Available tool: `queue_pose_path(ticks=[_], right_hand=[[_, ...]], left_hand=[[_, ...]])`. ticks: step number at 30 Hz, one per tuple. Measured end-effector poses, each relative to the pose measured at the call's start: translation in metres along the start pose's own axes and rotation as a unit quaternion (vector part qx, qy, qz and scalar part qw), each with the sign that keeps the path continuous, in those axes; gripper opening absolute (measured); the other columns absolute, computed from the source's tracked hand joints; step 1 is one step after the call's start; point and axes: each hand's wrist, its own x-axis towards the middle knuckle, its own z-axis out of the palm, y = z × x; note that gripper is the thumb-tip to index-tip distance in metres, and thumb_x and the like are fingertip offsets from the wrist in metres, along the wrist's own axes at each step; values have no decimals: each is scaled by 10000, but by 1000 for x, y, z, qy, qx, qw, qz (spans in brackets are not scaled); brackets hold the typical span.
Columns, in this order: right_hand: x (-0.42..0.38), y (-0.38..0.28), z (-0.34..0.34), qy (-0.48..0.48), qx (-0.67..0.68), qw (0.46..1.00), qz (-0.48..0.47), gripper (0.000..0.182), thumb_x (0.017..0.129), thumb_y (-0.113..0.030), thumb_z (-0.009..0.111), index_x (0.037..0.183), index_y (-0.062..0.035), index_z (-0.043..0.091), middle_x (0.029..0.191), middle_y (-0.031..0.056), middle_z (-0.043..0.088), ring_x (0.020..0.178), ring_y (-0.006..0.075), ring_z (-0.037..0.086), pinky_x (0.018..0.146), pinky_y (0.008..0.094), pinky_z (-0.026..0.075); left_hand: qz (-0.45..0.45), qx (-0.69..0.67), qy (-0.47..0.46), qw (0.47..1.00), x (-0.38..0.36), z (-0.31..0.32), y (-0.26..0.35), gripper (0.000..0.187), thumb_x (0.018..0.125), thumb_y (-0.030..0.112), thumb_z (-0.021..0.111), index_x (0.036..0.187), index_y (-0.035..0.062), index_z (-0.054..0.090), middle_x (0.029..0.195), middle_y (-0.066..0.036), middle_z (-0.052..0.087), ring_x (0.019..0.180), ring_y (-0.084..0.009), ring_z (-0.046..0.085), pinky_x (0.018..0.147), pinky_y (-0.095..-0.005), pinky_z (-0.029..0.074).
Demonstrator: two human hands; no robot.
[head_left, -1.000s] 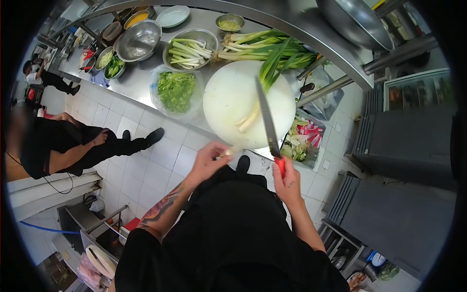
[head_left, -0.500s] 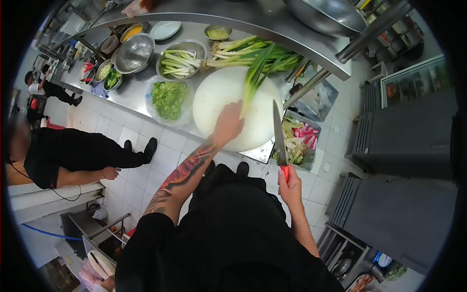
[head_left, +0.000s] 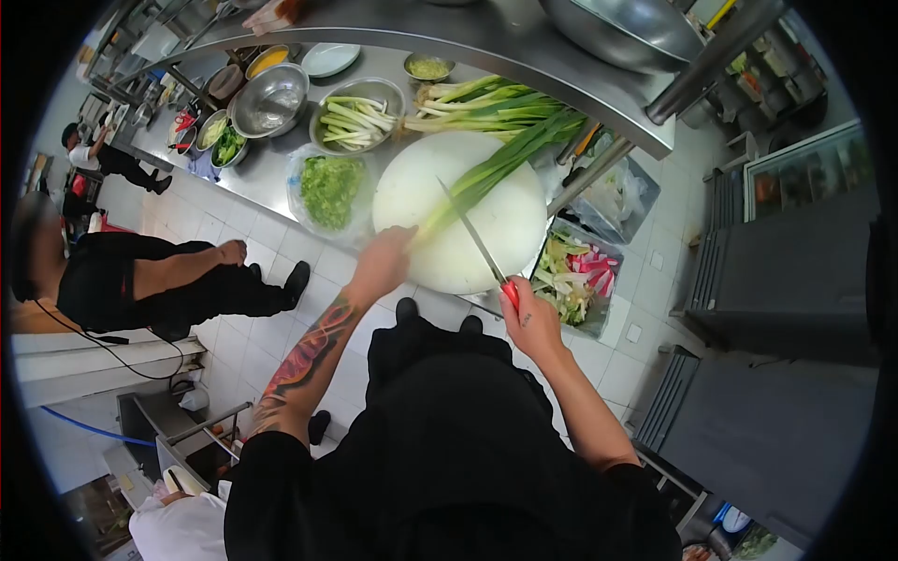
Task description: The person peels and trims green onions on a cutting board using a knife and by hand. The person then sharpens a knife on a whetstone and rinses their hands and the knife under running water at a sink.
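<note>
Left hand [head_left: 382,265] gripping scallions [head_left: 486,173], right hand [head_left: 529,318] holding knife [head_left: 472,238]

Left hand [head_left: 382,262] pinching, right hand [head_left: 531,318] fisted.

Matt white plastic board [head_left: 426,201], shiny steel counter [head_left: 257,168]

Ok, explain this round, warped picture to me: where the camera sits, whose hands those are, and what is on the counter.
The camera sits on a person's head, looking down, so the lens bends everything. The left hand holds the white end of a bunch of green onions on a round white cutting board. The right hand grips a red-handled knife with its blade over the board. On the steel counter stand a bowl of trimmed stalks, chopped greens and an empty metal bowl. Another person stands to the left.
</note>
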Motion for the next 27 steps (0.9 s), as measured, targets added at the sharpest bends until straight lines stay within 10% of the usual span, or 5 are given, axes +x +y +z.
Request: queue_pose_path(ticks=[12,16,23,25,27], right_hand=[[31,-65,-14,86,73,992,-54,272,1045,-233,631,1209,-17,600,780,229,711,702,447,696,621,530,522],[25,-31,11,-162,-155,970,89,245,1045,-249,588,1001,-11,551,777,269,701,710,462,699,649,579,537],[11,-25,-18,-136,-134,980,60,253,1027,-281,635,1114,-43,629,791,226,713,726,439,699,657,537,543],[5,-16,-22,-71,-100,992,-21,363,1004,-316,682,1287,-89,672,850,184,732,738,396,709,656,498,549],[8,8,-11,-49,-105,992,-54,512,955,-353,744,1425,-172,654,869,140,699,717,352,698,643,474,548]], left_hand=[[-29,5,34,999,-8,8,3,551,826,-16,683,1374,-3,627,1161,-163,634,1096,-377,603,953,-471,517],[-35,21,26,999,-9,7,5,577,818,-19,685,1390,-9,610,1157,-159,631,1098,-372,600,953,-477,513],[27,-43,139,989,-29,-2,-28,464,922,-10,571,1383,-4,610,1082,-161,668,973,-321,642,820,-431,515],[-312,-498,4,809,-42,-24,-35,432,976,32,565,1404,-18,589,1106,-134,673,982,-245,670,806,-376,538],[-307,-618,33,723,-50,-30,-37,433,1003,109,611,1416,-14,564,1100,-94,653,991,-186,670,818,-351,569]])
